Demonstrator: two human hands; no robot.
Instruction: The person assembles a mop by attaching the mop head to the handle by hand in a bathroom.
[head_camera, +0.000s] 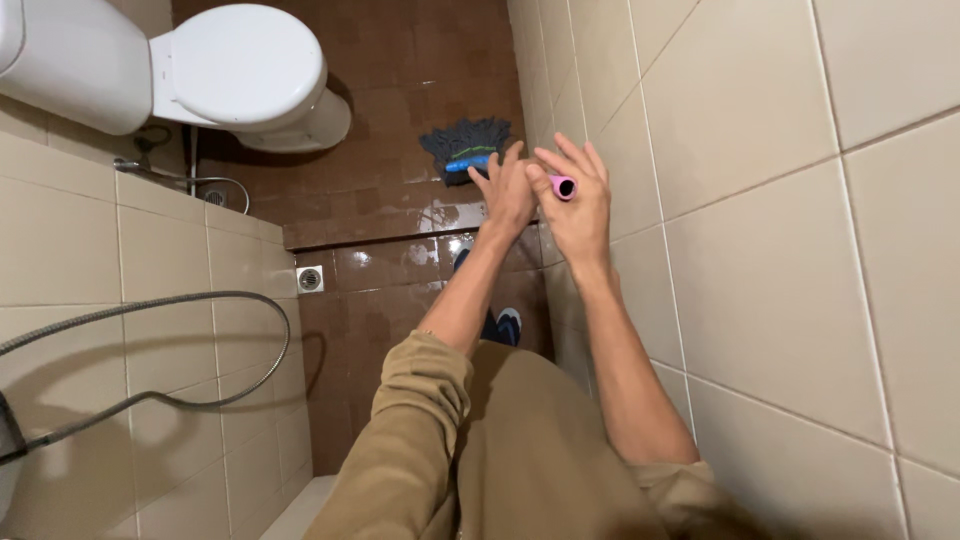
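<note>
A mop stands upright, seen end-on: its pink handle tip (563, 187) points at the camera and its dark grey string head (466, 147) with a blue clamp rests on the wet brown tiled floor. My right hand (575, 205) wraps around the handle just below the tip, fingers partly spread. My left hand (506, 188) presses against the handle from the left, beside the right hand, fingers extended upward.
A white toilet (245, 75) stands at the upper left on a raised floor step. A floor drain (310, 279) sits below the step. A metal hose (150, 345) loops along the left beige tiled wall. Beige wall tiles (780, 250) are close on the right.
</note>
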